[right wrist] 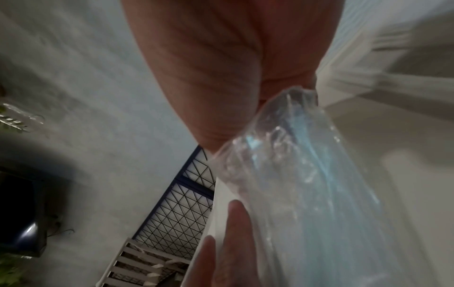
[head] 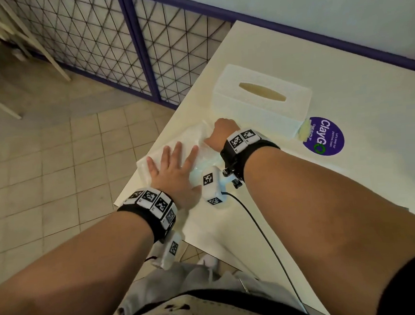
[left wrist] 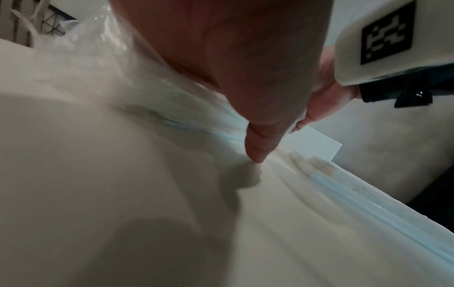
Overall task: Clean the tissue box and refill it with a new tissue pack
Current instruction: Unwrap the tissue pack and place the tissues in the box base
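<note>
A white tissue pack in clear plastic wrap lies at the near left corner of the white table. My left hand presses flat on it with fingers spread. My right hand grips the bunched end of the clear wrapper on the pack's far side and pulls it taut. Behind them stands the white tissue box with its oval slot empty. In the left wrist view my left thumb rests on the pack.
A purple round ClayGo sticker is on the table right of the box, with a yellowish cloth at the box's corner. A purple-framed wire grille stands beyond the table's left edge above the tiled floor. A black cable trails across the table.
</note>
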A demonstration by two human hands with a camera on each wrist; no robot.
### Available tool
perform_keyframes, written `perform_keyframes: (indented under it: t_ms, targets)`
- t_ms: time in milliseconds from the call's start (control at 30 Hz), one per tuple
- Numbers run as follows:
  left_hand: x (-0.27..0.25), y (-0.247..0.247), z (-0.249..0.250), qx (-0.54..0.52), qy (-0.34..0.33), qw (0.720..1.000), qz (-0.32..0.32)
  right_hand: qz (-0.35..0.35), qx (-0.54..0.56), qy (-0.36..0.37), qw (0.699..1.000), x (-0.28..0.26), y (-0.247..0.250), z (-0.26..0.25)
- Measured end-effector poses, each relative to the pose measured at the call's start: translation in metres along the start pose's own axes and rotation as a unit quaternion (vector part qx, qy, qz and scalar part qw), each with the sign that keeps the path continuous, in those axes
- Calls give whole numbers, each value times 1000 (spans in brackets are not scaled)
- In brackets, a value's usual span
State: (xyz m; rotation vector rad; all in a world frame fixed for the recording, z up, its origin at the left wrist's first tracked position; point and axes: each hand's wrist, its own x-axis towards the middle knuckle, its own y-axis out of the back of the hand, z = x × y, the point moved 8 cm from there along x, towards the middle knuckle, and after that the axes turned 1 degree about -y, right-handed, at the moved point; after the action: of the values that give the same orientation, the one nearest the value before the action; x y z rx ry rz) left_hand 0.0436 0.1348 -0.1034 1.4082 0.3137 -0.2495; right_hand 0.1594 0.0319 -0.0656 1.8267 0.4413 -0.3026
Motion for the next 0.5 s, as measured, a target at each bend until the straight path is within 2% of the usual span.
perform_keyframes:
  t_ms: [100, 333, 400, 500]
  targets:
    - [0, -5, -4, -11, 4, 1000, -4, -14, 24, -30, 999, -1, -8, 1]
    - [2, -9, -9, -24, 4, 1000, -6, 17, 45, -13, 999, -5, 1, -5]
    - [2, -8, -8, -25, 5, 1000, -2, 12, 15, -14, 1000, -10, -1, -8]
    - [2, -8, -8, -28, 7, 1000, -2, 53, -53, 21, 997, -14, 7, -19]
